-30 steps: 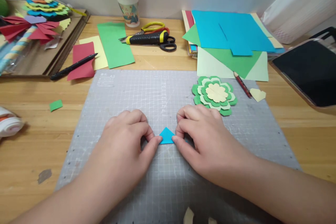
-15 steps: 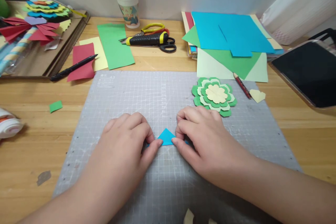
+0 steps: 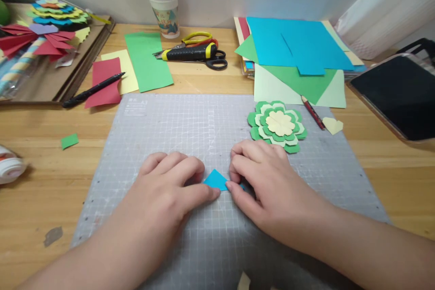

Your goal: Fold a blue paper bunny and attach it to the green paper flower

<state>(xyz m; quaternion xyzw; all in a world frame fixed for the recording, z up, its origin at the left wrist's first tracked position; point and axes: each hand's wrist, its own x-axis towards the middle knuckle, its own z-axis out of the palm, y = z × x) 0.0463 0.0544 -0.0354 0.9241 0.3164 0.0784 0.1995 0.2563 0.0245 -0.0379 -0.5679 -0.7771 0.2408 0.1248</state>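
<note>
A small folded piece of blue paper (image 3: 216,179) lies on the grey cutting mat (image 3: 190,118), only its triangular tip showing between my hands. My left hand (image 3: 170,190) rests on the mat with curled fingers, its thumb pressing along the paper's lower edge. My right hand (image 3: 265,183) has its fingers bent and pinches the paper's right side. Just beyond my right hand sits a layered green and cream paper flower (image 3: 277,125).
Sheets of blue and green paper (image 3: 295,54) are stacked at the back right, beside a dark tablet (image 3: 401,93). Scissors and a utility knife (image 3: 193,50), paper cups (image 3: 163,0), coloured strips, a black pen (image 3: 91,90) and a red pencil (image 3: 312,112) lie around the mat.
My left thumb has slid to the right along the blue paper's lower edge, covering more of it. My right hand stays in place on the paper.
</note>
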